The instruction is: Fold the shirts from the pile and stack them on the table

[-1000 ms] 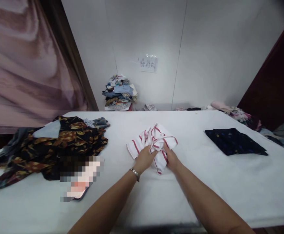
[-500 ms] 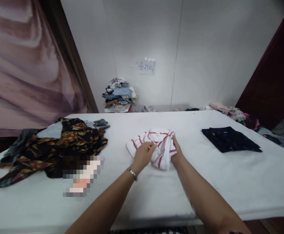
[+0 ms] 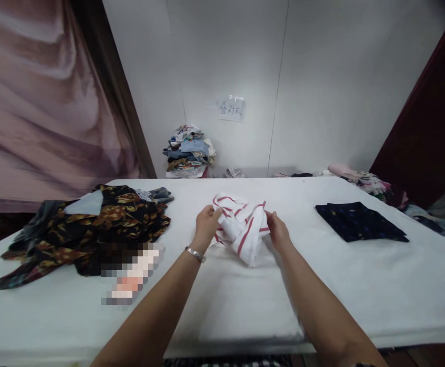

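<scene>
- Your left hand (image 3: 206, 223) and right hand (image 3: 278, 233) now sit at opposite sides of the striped cloth (image 3: 241, 226); half a sec ago both lay low on it, pressing near its front.
- Fingers: left ones pinch the cloth's upper left edge; right ones close on its right edge. Both grips look shut on fabric, thumbs partly hidden.
- Cloth pos.: mid-bench, nearer the far edge than the front one. It's lifted and bunched between your hands, lower fold hanging to touch the bench (image 3: 245, 300). Earlier it lay flatter, spread toward the left.
- Meaning, as a judgement: the bundle has been picked up and drawn apart at the sides, so it reads as opening out or re-gripping, not as a finished fold.
- L side of bench: dark floral garment (image 3: 104, 224), loose, w/ a grey piece under its far edge; a blurred patch sits by its front.
- R side: navy folded garment (image 3: 360, 221), flat, well apart from your hands.
- Beyond the far edge: clothes pile (image 3: 189, 151) vs. the wall, paper label (image 3: 230, 108) above it.
</scene>
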The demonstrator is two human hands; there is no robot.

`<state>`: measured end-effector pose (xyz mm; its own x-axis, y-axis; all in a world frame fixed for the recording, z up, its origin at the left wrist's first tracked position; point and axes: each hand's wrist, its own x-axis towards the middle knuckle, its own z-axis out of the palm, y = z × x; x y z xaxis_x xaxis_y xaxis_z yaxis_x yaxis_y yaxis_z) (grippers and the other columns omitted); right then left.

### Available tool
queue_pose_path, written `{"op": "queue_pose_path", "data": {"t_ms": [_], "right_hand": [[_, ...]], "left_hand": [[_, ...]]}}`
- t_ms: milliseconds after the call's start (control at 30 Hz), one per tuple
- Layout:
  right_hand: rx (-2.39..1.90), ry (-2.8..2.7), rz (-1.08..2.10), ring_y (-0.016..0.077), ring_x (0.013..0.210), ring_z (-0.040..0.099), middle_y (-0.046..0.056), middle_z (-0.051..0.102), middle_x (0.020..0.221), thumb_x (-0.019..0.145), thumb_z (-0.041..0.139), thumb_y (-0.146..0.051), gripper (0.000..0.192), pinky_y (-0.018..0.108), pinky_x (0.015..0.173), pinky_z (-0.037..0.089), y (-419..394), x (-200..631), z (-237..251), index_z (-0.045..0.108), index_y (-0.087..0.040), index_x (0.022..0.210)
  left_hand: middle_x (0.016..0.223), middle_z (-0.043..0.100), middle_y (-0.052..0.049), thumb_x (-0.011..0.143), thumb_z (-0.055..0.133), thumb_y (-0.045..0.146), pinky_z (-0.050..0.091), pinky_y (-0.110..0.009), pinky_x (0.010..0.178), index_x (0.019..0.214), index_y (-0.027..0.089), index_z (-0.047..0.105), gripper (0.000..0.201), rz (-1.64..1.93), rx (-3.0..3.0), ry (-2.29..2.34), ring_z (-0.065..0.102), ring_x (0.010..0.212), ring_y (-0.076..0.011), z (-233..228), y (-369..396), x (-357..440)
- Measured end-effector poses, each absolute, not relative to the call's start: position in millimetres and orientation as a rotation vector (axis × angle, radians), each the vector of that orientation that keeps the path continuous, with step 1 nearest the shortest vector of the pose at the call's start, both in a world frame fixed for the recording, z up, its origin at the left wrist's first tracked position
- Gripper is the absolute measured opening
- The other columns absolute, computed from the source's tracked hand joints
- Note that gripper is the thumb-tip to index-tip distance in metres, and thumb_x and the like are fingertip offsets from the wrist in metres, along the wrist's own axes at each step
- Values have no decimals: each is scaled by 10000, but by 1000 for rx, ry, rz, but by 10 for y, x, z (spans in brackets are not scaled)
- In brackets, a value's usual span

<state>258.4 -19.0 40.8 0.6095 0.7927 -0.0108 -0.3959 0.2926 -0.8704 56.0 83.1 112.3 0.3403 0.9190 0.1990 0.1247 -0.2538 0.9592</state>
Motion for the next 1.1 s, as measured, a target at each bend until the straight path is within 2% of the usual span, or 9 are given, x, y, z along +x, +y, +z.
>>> {"op": "queue_pose_path", "data": {"t_ms": [167, 367, 500, 633, 800, 867, 967, 1033, 1100], "right_hand": [[-1031, -497, 563, 233, 1103, 606, 99, 673, 1165, 791, 562, -640, 543, 372, 880, 485, -220, 2671, 434, 637, -205, 1107], [-1200, -768, 669, 179, 691, 637, 76, 711, 893, 771, 609, -578, 627, 330, 676, 483, -370, 2321, 680, 555, -163, 1239], [-1308, -973, 827, 137, 627, 555, -6, 660, 785, 709, 713, -443, 760, 262, 556, 405, -422, 1976, 740, 438, -205, 1377], [-1303, -966, 879, 98, 539, 448, -68, 542, 600, 657, 738, -368, 549, 246, 535, 349, -405, 1791, 729, 628, -187, 1164], [-1174, -697, 764, 145, 686, 561, 6, 670, 756, 617, 752, -370, 280, 303, 668, 446, -497, 1968, 889, 710, -183, 820], [-1057, -583, 647, 147, 703, 577, -1, 677, 777, 609, 767, -344, 281, 302, 668, 459, -566, 2103, 971, 697, -207, 844], [-952, -459, 610, 136, 631, 571, -25, 653, 712, 616, 760, -286, 295, 278, 592, 454, -657, 2286, 1007, 664, -233, 890], [-956, -397, 630, 139, 602, 576, -32, 640, 677, 616, 746, -251, 289, 276, 570, 461, -707, 2374, 967, 641, -238, 885], [-995, -357, 648, 149, 606, 592, -28, 650, 687, 615, 738, -236, 282, 281, 574, 477, -766, 2421, 903, 623, -239, 872]], "left_hand": [[776, 614, 7, 773, 585, 407, 459, -261, 685, 827, 208, 590, 207, 1326, 1769, 865, 558, 706, -139, 1425, 787, 359], [1064, 620, -87, 797, 582, 279, 408, -411, 963, 783, 206, 569, 76, 1626, 2235, 971, 546, 1074, -235, 1283, 732, 201], [1255, 569, -126, 817, 586, 256, 345, -470, 1041, 791, 207, 555, 63, 1716, 2382, 919, 470, 1248, -270, 1279, 634, 142], [1389, 489, -126, 849, 552, 234, 194, -538, 1121, 779, 207, 506, 88, 1713, 2547, 820, 295, 1399, -291, 1374, 537, 66], [1156, 632, -105, 887, 476, 245, 131, -563, 1130, 926, 205, 512, 67, 1626, 2586, 796, 492, 1250, -261, 1350, 613, -123], [931, 657, -56, 890, 460, 291, 278, -516, 1074, 897, 209, 509, 96, 1516, 2489, 896, 610, 1002, -228, 1260, 637, -183], [662, 539, 25, 883, 459, 409, 471, -344, 727, 778, 230, 461, 207, 1296, 2181, 1063, 553, 649, -171, 1082, 595, -216], [642, 511, 39, 875, 462, 467, 438, -293, 603, 783, 235, 460, 249, 1185, 1990, 1083, 524, 610, -160, 970, 520, -223], [761, 587, 17, 848, 506, 482, 459, -295, 662, 864, 233, 492, 250, 1090, 1914, 1022, 579, 719, -173, 884, 429, -251]]}}
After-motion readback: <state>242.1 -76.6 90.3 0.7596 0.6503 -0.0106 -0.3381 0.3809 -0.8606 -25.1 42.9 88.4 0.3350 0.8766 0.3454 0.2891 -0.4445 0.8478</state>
